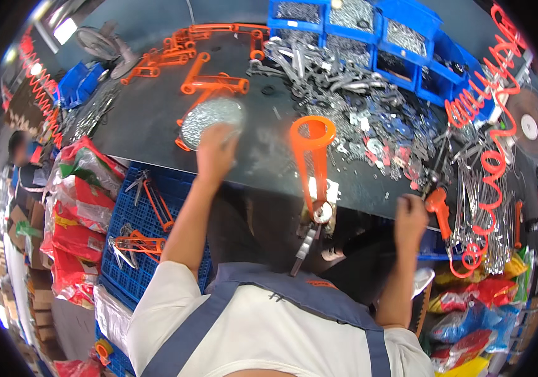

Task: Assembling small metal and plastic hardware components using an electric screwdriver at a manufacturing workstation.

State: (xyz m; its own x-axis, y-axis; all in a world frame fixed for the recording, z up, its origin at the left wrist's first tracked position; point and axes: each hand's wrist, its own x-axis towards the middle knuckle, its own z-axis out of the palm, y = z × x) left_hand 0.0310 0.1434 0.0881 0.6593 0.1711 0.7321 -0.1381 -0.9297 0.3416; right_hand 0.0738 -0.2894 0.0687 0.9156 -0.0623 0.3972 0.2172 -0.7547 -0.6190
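My left hand (pixel 217 151) reaches over the table onto a round pile or dish of small silvery pieces (pixel 209 118). Its fingers are smeared by motion, so their grip does not show. At the table's front edge, my right hand (pixel 411 217) is curled closed just left of an orange pistol-shaped power tool (pixel 439 207); whatever its fingers hold is hidden. Between the hands an orange tapered frame with a ring-shaped end (pixel 320 168) stands up from a metal fixture (pixel 323 212). A metal lever (pixel 305 249) slants from the fixture toward my apron.
Orange frames (pixel 184 47) lie along the back left. Blue bins (pixel 351 34) of small hardware stand behind heaped metal parts (pixel 344 88). A red coiled hose (pixel 498 144) hangs at right. Blue crates (pixel 121 248) and red bags (pixel 77 239) are at left. A fan (pixel 102 47) stands far left.
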